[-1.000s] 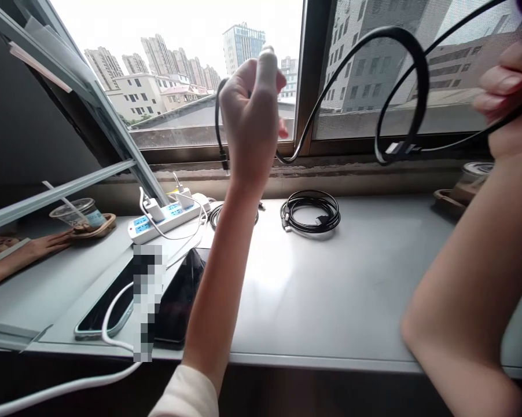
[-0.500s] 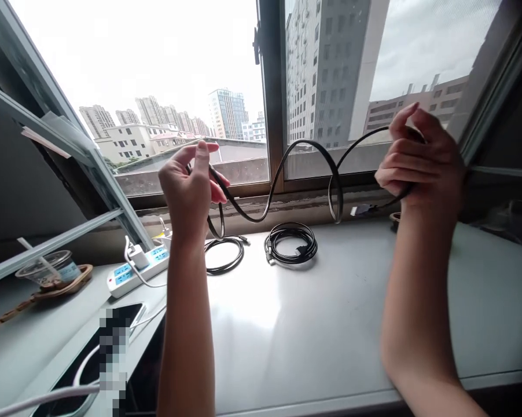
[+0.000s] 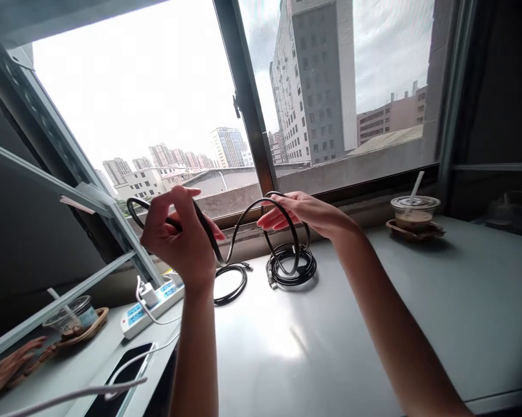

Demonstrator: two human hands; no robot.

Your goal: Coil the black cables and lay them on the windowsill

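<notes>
My left hand [image 3: 178, 231], raised over the table, is closed around a black cable [image 3: 239, 223]. The cable hangs in loose loops between my two hands. My right hand [image 3: 302, 211] is at the other side of the loops, fingers nearly straight and pointing left, with the cable passing at its fingertips and thumb; whether it pinches the cable is hard to see. Below on the table lie a coiled black cable [image 3: 292, 281] under the loops and a smaller black coil [image 3: 243, 285] beside my left wrist.
A white power strip [image 3: 152, 310] with a plug, a phone [image 3: 128, 370] and white cords are at left. A person's hand [image 3: 13, 368] is near a cup [image 3: 76, 315] at far left. Another cup [image 3: 414, 215] stands at back right. A window is behind the table [image 3: 330, 359].
My right hand has moved left and down toward my left hand, its fingers straightening. The cable loops are closer together. The camera view has shifted, and a person's hand has appeared at far left.
</notes>
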